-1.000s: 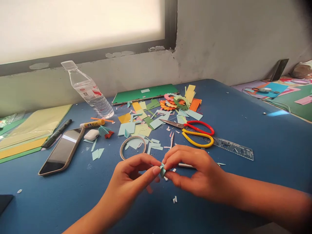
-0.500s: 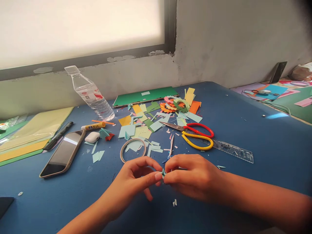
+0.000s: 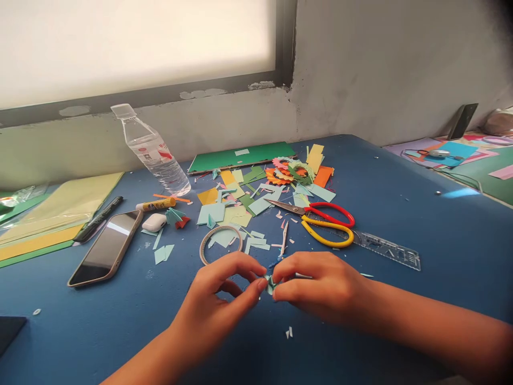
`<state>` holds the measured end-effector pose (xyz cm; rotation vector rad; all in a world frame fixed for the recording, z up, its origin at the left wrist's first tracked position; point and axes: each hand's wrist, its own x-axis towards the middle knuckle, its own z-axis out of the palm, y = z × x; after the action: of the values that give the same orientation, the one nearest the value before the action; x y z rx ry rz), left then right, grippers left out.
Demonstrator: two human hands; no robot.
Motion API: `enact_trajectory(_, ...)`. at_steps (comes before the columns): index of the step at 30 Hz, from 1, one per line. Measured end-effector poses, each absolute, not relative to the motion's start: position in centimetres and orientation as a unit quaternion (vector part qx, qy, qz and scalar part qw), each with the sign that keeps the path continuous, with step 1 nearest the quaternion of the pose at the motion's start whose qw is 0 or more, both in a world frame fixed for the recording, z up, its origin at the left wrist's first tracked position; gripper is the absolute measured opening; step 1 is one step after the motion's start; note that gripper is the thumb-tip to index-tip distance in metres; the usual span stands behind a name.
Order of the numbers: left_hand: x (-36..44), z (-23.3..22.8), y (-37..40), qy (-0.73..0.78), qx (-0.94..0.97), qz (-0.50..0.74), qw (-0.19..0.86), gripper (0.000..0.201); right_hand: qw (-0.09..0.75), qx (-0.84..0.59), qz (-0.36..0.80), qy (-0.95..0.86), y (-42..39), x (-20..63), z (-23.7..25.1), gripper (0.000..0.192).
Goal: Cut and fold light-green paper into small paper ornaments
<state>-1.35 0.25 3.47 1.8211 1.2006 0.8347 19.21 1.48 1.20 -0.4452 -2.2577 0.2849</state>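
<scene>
A small folded piece of light teal paper [image 3: 270, 286] is pinched between both hands above the front of the blue table [image 3: 132, 331]. My left hand [image 3: 224, 291] grips its left side with thumb and forefinger. On its right side, my right hand [image 3: 316, 280] holds it the same way, the other fingers curled in. The fingertips cover much of the paper. Just beyond the hands lie a roll of tape [image 3: 202, 247] and a small pointed tool with a blue handle [image 3: 284, 239], partly hidden by my right hand.
Red-and-yellow scissors [image 3: 331, 230] rest on a clear ruler [image 3: 388, 249]. Paper scraps [image 3: 256, 206] spread across the middle. To the left are a phone [image 3: 106, 248], a glue stick [image 3: 158, 205], a white earphone case [image 3: 154, 222], a black marker [image 3: 99, 219] and a tilted-looking water bottle [image 3: 158, 158].
The folded paper has turned between the fingers and shows a wider face. My left thumb has shifted up slightly and its lower fingers have drawn in. The camera view has shifted slightly.
</scene>
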Motion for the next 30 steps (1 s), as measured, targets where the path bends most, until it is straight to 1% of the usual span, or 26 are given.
enact_trajectory(4,-1.4,3.0,-0.1,0.470,0.721,0.346,0.373,0.010,0.376,-0.165,0.103,-0.906,1.5,19.3,1.2,0.019)
enact_trajectory(8,-1.3,3.0,-0.1,0.467,0.714,0.349,0.388,0.009,0.397,-0.172,0.132,-0.892,1.7,19.3,0.5,0.020)
enact_trajectory(13,-1.3,3.7,0.1,0.479,0.680,0.330,0.446,0.005,0.404,-0.190,0.229,-0.865,1.7,19.2,0.6,0.017)
enact_trajectory(15,-1.3,3.9,0.2,0.485,0.662,0.323,0.472,0.007,0.410,-0.196,0.272,-0.848,1.7,19.2,1.0,0.015)
enact_trajectory(21,-1.4,3.8,0.3,0.471,0.609,0.328,0.547,0.013,0.409,-0.203,0.328,-0.827,1.6,19.2,1.4,0.015)
enact_trajectory(26,-1.4,3.4,0.4,0.462,0.597,0.344,0.559,0.017,0.421,-0.219,0.388,-0.790,1.4,18.9,1.9,0.017)
enact_trajectory(30,-1.2,3.3,0.3,0.464,0.606,0.338,0.551,0.013,0.383,-0.286,0.450,-0.754,1.2,18.8,2.4,0.010)
